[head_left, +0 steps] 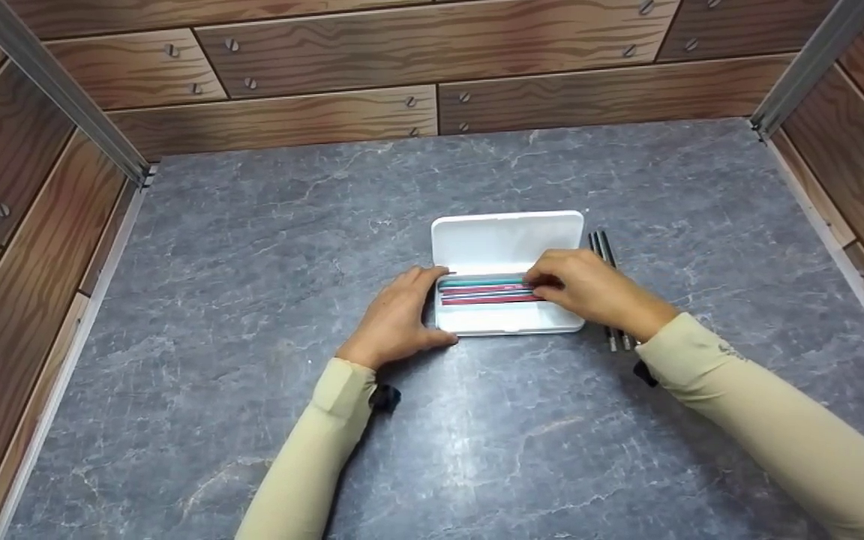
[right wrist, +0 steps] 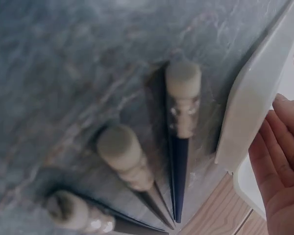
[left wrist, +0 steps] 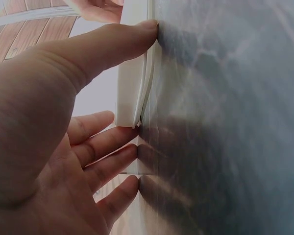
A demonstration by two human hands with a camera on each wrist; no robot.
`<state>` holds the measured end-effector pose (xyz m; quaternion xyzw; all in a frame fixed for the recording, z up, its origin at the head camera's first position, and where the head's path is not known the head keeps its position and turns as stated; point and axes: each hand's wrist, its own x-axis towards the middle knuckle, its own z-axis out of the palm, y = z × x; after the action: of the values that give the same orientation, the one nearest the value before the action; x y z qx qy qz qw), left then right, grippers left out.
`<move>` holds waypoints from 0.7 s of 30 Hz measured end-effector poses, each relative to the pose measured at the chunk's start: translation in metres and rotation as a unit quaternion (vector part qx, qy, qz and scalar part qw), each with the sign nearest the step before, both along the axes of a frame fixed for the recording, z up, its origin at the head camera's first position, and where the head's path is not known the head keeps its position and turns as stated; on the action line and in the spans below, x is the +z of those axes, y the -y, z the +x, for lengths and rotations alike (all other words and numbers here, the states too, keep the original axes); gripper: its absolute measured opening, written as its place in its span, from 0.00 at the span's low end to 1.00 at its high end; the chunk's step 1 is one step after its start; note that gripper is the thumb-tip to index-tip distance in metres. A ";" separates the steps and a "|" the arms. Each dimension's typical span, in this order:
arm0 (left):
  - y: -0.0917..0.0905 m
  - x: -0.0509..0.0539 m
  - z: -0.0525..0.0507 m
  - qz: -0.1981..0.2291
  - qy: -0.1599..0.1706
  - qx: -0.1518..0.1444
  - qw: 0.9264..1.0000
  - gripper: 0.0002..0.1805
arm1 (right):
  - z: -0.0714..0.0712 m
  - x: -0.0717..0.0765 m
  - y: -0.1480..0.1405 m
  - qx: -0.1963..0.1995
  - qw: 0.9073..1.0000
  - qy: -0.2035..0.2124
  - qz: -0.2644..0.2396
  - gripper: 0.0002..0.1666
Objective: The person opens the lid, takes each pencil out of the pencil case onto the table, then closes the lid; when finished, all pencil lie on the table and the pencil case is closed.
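An open white case holds several red, blue and teal pencils lying lengthwise. At its left end rests my left hand, thumb on the front corner and fingers by the hinge side. The left wrist view shows that thumb touching the case edge, with the other fingers of the left hand spread loosely. My right hand reaches inside and pinches the pencils near their right ends; its fingertips are partly hidden. In the right wrist view the right hand is behind the case wall.
Three dark pencils with pale eraser ends lie on the grey marbled table just right of the case, partly under my right forearm. Their erasers show large in the right wrist view. Wood-patterned panels stand around the table.
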<state>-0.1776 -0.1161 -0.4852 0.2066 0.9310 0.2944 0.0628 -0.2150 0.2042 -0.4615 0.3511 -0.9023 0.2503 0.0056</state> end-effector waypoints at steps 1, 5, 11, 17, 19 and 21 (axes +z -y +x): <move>0.000 0.000 0.000 0.001 -0.001 -0.001 1.000 0.57 | 0.000 0.000 0.000 0.001 1.000 0.002 0.003 0.10; 0.001 0.000 0.000 0.005 0.000 0.000 1.000 0.57 | -0.001 -0.001 0.000 0.004 1.000 0.011 0.006 0.09; 0.001 -0.001 0.000 0.004 0.006 0.001 1.000 0.57 | -0.001 -0.003 0.001 0.006 1.000 0.012 0.001 0.07; 0.000 0.001 0.000 0.004 0.008 0.002 1.000 0.58 | -0.002 -0.002 0.002 -0.002 1.000 0.021 0.004 0.07; 0.000 0.001 0.000 0.003 0.007 0.001 1.000 0.58 | -0.002 -0.002 0.002 -0.004 1.000 0.026 0.005 0.07; 0.001 0.000 0.000 0.003 0.005 0.001 1.000 0.58 | -0.003 -0.003 0.002 -0.004 1.000 0.030 0.003 0.08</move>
<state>-0.1780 -0.1167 -0.4849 0.2049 0.9298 0.2986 0.0663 -0.2176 0.2019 -0.4644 0.3398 -0.9042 0.2580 -0.0211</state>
